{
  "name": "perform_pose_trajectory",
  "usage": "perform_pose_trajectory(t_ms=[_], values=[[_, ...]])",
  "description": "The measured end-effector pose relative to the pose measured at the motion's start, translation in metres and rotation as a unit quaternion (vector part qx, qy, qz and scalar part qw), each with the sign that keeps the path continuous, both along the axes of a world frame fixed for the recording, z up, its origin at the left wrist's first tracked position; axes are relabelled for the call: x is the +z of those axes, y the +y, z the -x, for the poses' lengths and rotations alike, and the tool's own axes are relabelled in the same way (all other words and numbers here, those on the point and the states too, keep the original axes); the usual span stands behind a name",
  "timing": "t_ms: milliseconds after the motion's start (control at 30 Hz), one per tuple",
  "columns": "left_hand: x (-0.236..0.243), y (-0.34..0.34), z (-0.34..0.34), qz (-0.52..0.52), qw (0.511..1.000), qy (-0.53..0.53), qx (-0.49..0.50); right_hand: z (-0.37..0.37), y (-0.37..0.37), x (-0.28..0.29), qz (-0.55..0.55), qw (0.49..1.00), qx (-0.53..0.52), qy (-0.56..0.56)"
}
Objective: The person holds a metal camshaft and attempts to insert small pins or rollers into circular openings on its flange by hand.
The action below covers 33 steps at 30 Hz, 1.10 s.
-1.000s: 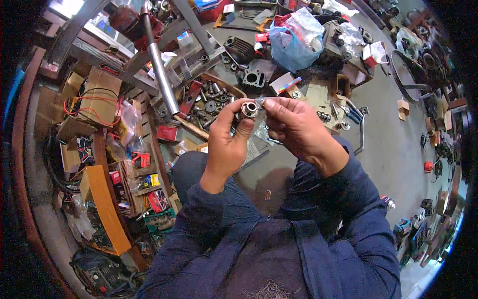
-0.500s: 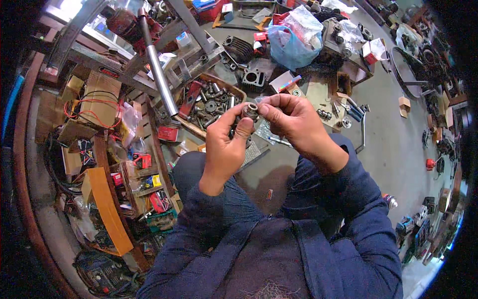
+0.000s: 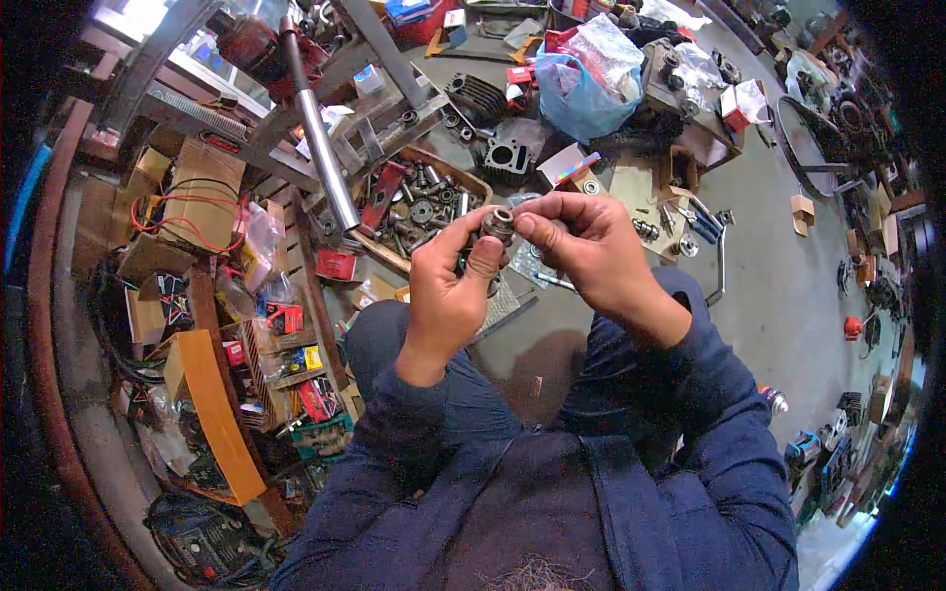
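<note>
Between the thumb and fingers of my left hand (image 3: 445, 286) stands a small steel part (image 3: 500, 223), roughly upright, with a round hollow ring at its top. My left hand is closed around it, so its lower portion is mostly hidden. My right hand (image 3: 589, 239) comes in from the right, thumb and forefinger pinched together right beside the ring. Whatever sits in that pinch is too small to make out. Just beyond my hands lies a wooden tray (image 3: 474, 184) full of loose metal parts.
A cylinder block (image 3: 507, 155) and a blue plastic bag (image 3: 588, 106) stand on the floor ahead. Pliers (image 3: 706, 223) and a camshaft-like part (image 3: 645, 229) lie to the right. A long steel tube (image 3: 325, 158) slants down at the left, near shelves with boxes (image 3: 317, 399).
Both hands stay together at the steel part. My right hand has shifted slightly, its fingers drawn closer over the thumb. The view has moved a little.
</note>
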<state>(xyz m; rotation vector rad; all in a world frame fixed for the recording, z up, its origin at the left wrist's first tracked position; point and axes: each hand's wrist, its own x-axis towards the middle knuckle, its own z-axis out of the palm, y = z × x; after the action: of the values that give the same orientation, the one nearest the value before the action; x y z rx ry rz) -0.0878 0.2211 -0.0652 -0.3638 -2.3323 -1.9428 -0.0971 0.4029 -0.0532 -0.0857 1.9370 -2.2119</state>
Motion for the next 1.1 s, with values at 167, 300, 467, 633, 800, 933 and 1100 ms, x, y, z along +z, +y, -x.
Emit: perform_pose_trajectory(t_ms=[167,300,467,633,800,933,1100], values=[[0.005,0.001,-0.001,-0.049,0.999,-0.014,-0.016,-0.004,-0.001,0.009,0.035,0.999,0.004,-0.029],[0.002,0.0,-0.001,-0.064,0.997,-0.04,-0.017,-0.007,-0.004,0.01,0.023,1.0,-0.003,0.014],[-0.001,-0.001,-0.002,-0.149,0.983,-0.101,-0.028,-0.007,-0.004,0.011,-0.217,0.946,-0.039,0.239],[-0.004,-0.006,0.003,-0.221,0.959,-0.148,-0.095,0.001,0.005,0.003,0.186,0.98,0.035,-0.06],[-0.011,-0.007,0.004,-0.199,0.969,-0.072,-0.127,0.016,0.02,-0.006,0.489,0.852,0.066,-0.174],[-0.014,-0.011,0.005,-0.246,0.955,-0.104,-0.125,0.015,0.014,0.009,0.524,0.83,0.066,-0.179],[-0.008,-0.006,0.005,-0.267,0.957,-0.034,-0.109,0.012,0.014,0.013,0.468,0.867,0.104,-0.134]])
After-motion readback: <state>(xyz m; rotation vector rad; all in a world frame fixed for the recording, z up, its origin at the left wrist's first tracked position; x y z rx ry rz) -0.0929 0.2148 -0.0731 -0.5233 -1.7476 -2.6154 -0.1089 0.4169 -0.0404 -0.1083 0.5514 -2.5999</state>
